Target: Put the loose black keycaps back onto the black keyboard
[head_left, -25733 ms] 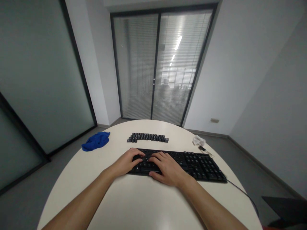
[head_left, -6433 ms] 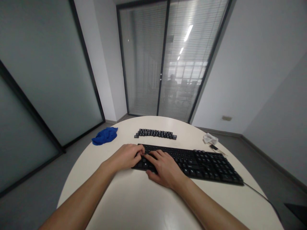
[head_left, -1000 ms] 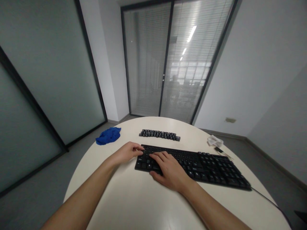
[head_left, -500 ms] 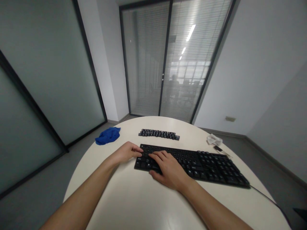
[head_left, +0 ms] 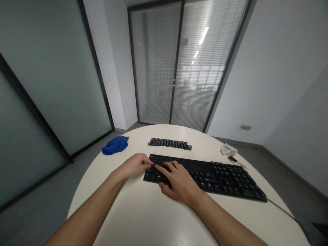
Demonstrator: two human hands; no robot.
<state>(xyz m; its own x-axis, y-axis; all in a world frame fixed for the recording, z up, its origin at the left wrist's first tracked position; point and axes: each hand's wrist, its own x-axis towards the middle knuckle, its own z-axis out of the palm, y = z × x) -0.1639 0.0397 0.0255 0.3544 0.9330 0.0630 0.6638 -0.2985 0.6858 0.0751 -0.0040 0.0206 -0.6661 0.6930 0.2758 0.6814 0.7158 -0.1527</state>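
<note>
A black computer keyboard (head_left: 239,181) lies on the table, with key caps gone from part of its left and middle area. At its left end, my left hand (head_left: 135,165) has thumb and forefinger pinched together over the upper keys; whatever may be between the tips is too small to make out. My right hand (head_left: 180,182) rests palm down over the keyboard's left half, fingers apart, its forefinger stretched to the keys beside my left fingertips. Beyond the keyboard, loose black keycaps (head_left: 169,143) stand in rows.
A crumpled blue cloth (head_left: 115,145) lies at the round white table's (head_left: 133,218) left edge. Near the right edge are a crumpled white tissue (head_left: 229,149) and a small thin tool with a dark part (head_left: 232,159). The keyboard's cable (head_left: 282,209) runs off to the right.
My right forefinger has stretched further left, towards my left fingertips. My left thumb and forefinger have come together and shifted slightly over the keyboard's left end.
</note>
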